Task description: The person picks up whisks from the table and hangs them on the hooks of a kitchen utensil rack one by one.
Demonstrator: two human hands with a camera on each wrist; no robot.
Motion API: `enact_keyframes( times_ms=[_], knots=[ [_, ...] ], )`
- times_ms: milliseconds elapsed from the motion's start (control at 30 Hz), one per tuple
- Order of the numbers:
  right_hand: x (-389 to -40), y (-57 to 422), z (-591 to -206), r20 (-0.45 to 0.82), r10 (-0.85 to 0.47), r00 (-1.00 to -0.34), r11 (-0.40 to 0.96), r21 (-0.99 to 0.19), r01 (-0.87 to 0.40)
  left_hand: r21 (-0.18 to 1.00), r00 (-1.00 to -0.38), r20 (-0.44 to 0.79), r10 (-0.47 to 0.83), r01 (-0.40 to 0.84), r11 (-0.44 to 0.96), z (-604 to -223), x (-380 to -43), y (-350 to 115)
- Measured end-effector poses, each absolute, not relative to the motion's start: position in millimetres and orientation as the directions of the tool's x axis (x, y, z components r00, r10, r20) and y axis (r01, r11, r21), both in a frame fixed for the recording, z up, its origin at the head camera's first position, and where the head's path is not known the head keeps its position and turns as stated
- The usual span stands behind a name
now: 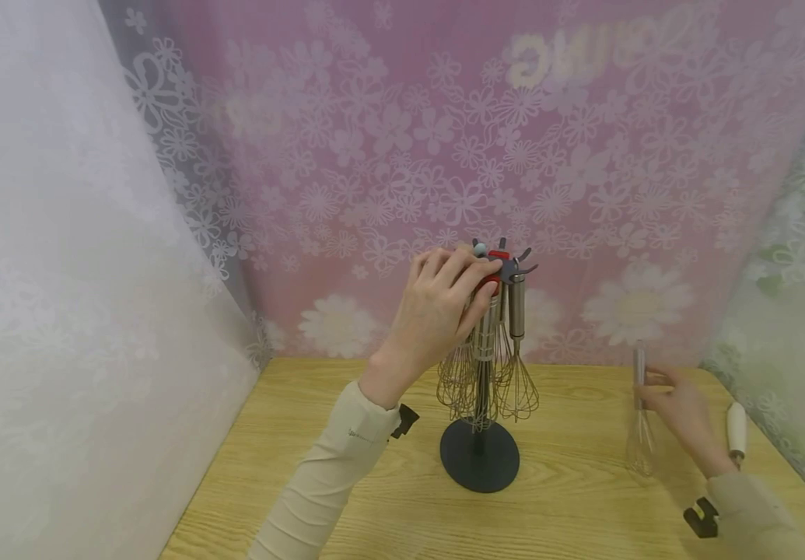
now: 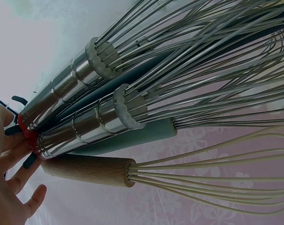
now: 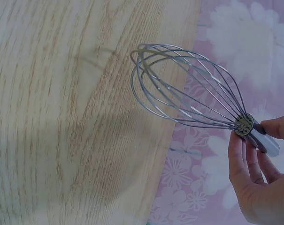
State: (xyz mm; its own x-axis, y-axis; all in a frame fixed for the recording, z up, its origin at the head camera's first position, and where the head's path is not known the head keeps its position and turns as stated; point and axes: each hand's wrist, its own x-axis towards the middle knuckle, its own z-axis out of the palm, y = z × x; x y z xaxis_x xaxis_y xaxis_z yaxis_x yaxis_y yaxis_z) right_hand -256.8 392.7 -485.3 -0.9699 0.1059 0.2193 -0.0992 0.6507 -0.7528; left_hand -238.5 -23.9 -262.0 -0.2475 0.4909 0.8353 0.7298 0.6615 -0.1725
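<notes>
My left hand [image 1: 437, 299] grips the top of a dark whisk stand [image 1: 479, 457], its fingers over the hooked crown. Several whisks hang there, including a steel-handled whisk [image 1: 517, 311] on the right side. In the left wrist view, the fingers of my left hand [image 2: 12, 164] lie at the hooks, beside a red-ended steel whisk [image 2: 80, 126] and a wooden-handled whisk [image 2: 95, 170] with cream wires. Off to the right, my right hand [image 1: 678, 412] holds a wire whisk [image 1: 640, 381] by its metal handle, wires down. The right wrist view shows its wire balloon [image 3: 179, 84] clearly.
A white-handled utensil [image 1: 736, 428] lies near the table's right side, its far end hidden by the right arm. Floral curtains [image 1: 402, 171] enclose the back and sides of the wooden table [image 1: 570, 498].
</notes>
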Motion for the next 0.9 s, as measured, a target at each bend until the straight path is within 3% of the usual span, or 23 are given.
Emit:
enact_keyframes(
  times_ms=[900],
  knots=[
    [-248, 359, -472, 0.351, 0.161, -0.922, 0.714, -0.687, -0.137, -0.171, -0.249, 0.837, 0.488, 0.728, 0.664, -262, -238, -23]
  ],
)
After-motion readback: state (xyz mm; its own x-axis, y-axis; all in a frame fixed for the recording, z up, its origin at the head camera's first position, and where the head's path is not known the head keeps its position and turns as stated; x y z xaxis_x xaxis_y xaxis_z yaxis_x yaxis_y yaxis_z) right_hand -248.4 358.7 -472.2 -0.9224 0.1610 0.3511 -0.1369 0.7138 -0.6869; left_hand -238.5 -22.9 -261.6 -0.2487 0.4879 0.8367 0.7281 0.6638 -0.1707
